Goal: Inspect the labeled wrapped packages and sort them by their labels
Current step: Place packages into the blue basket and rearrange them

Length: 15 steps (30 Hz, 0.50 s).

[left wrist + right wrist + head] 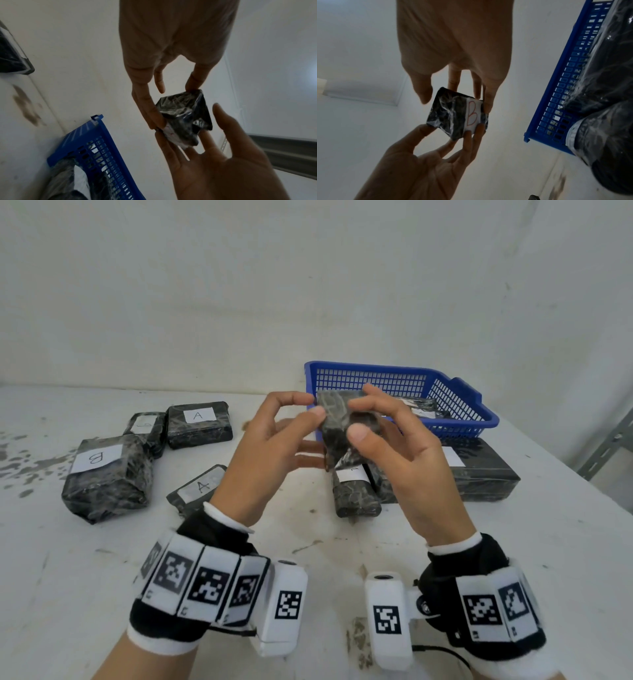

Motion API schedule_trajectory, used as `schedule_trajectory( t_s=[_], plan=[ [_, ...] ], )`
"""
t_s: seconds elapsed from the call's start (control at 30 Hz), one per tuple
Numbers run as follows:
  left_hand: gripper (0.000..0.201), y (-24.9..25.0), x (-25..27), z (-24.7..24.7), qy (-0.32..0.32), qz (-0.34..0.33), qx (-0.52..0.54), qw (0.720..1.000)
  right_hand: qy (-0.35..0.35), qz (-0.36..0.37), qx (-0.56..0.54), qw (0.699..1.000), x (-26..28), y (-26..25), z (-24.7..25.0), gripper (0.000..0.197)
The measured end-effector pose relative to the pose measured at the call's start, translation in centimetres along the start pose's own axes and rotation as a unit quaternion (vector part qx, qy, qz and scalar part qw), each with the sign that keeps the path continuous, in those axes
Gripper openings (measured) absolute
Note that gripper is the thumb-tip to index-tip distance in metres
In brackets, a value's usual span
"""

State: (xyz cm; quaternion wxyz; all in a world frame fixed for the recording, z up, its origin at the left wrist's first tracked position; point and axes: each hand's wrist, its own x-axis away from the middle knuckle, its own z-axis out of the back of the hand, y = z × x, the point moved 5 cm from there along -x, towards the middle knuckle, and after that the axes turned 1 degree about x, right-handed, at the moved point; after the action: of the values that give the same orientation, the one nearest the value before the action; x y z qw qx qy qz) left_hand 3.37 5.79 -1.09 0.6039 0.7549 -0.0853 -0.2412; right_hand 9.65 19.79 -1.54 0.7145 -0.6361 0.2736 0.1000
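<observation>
Both hands hold a small black wrapped package point(337, 419) in the air in front of the blue basket point(460, 402). My left hand point(315, 433) pinches its left end and my right hand point(359, 419) pinches its right end with thumb and fingers. In the right wrist view the package point(452, 113) shows a white label point(472, 115) with a red B, facing away from the head camera. In the left wrist view the package point(185, 115) sits between my left fingers point(150, 111) and the right hand's fingers.
On the table point(308, 542) to the left lie a large B package point(102, 477), two A packages point(198, 424) point(202, 484) and a small one with an unclear label point(145, 429). Under the hands lies a labelled package point(354, 487), beside a big one point(479, 470). The basket holds wrapped packages point(421, 407).
</observation>
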Motion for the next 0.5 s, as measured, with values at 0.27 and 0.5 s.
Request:
schedule_trajectory(
  t_s=[0.27, 0.5],
  plan=[
    [0.051, 0.14, 0.16, 0.02, 0.0, -0.031, -0.021, 0.999, 0.015, -0.054, -0.031, 0.998, -0.16, 0.11, 0.49, 0.056],
    [0.052, 0.41, 0.42, -0.41, -0.027, -0.047, -0.043, 0.998, -0.007, -0.046, -0.03, 0.998, -0.11, 0.18, -0.11, 0.054]
  ],
)
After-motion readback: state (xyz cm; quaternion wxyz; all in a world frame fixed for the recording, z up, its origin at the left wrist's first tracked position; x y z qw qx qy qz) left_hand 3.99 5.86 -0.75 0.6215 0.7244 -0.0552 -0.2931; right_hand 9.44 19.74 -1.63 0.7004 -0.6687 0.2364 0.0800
